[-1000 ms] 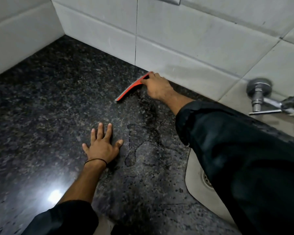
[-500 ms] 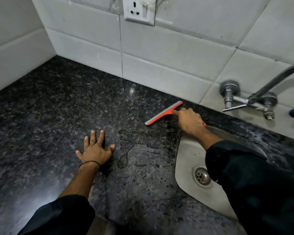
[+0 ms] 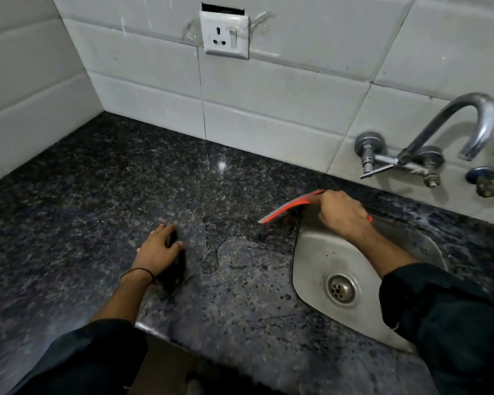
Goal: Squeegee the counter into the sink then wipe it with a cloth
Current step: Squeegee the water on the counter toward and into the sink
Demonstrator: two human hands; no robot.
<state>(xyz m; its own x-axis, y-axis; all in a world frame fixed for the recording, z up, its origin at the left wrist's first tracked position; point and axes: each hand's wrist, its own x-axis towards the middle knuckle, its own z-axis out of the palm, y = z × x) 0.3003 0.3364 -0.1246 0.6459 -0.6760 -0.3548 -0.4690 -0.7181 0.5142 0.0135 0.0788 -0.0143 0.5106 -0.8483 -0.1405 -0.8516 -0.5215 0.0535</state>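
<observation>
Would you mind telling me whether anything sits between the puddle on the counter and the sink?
Nothing visible does. The puddle lies on bare counter, and the stretch to the sink rim holds no object. The right hand holds the squeegee at the sink's far corner; the left hand rests beyond the puddle.

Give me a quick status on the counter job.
Right hand grips squeegee at sink edge. Left hand resting on counter. Puddle remains. Nothing in the way.
</observation>
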